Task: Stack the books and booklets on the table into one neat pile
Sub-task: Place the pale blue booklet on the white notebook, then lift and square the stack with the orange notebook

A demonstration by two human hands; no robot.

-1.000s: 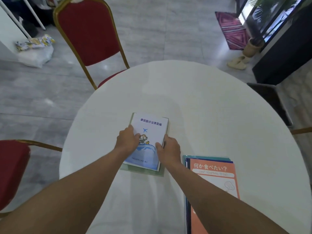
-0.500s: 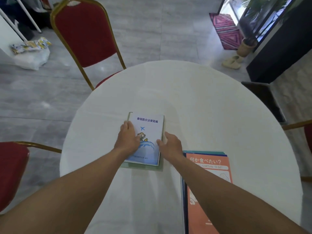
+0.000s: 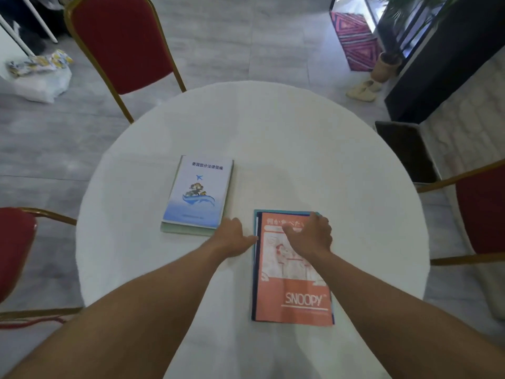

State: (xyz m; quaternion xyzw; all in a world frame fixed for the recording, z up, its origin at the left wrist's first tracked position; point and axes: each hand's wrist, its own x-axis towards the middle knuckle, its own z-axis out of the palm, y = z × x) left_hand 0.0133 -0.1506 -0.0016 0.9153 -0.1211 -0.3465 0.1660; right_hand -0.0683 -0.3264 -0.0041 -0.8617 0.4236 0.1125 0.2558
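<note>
While spreading across most of the view, round white table (image 3: 314, 149) bearing two separate piles, well apart from each other. Ringing the table: red chair (image 3: 120, 42) at far left, second red chair (image 3: 481, 212) at right edge, third red chair (image 3: 13, 253) at near left. Lying near the right front edge: orange Snoopy notebook (image 3: 295, 294), face up, resting on a dark blue booklet (image 3: 254, 283) and a teal booklet (image 3: 284, 212), edges of both peeking out along left and top. Sitting left of centre: blue-and-white booklet (image 3: 198, 191), face up, lying on a pale green book (image 3: 185, 229) showing along near and right edges. Hovering over or pressing on the notebook's upper part: right hand (image 3: 310, 236), fingers spread, not closed around anything; contact unclear. Resting on the cloth between the piles: left hand (image 3: 232, 237), fingers loose and unclenched, fingertips touching the left edge of the right pile, holding nothing.
</note>
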